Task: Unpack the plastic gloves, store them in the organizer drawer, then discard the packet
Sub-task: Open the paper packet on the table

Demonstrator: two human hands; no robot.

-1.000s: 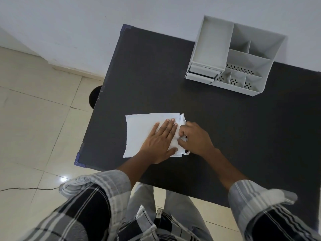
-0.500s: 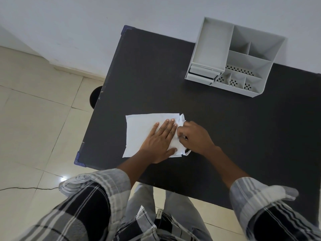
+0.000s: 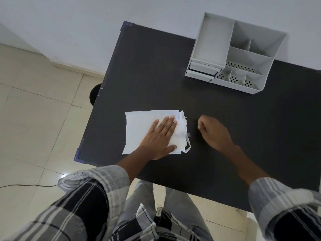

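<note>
A flat white glove packet (image 3: 139,126) lies on the black table (image 3: 156,66) near its front left corner. Its right end is torn and crumpled, with thin plastic showing there. My left hand (image 3: 159,136) lies flat on the packet's right half, fingers together, pinning it down. My right hand (image 3: 215,133) hovers over the table a short way right of the torn end, fingers curled shut and blurred; I cannot see anything in it. The grey organizer (image 3: 229,49) stands at the table's far right, its two small drawers (image 3: 201,73) at the front left slightly pulled out.
The organizer has several open compartments, some with perforated floors. A wall runs right behind the table. A dark round object (image 3: 93,96) sits on the tiled floor under the table's left edge, and a thin cable (image 3: 26,185) crosses the floor at the left.
My right hand has pulled away to the right from the packet's torn end, where it was pinching before. My left hand stays flat on the packet.
</note>
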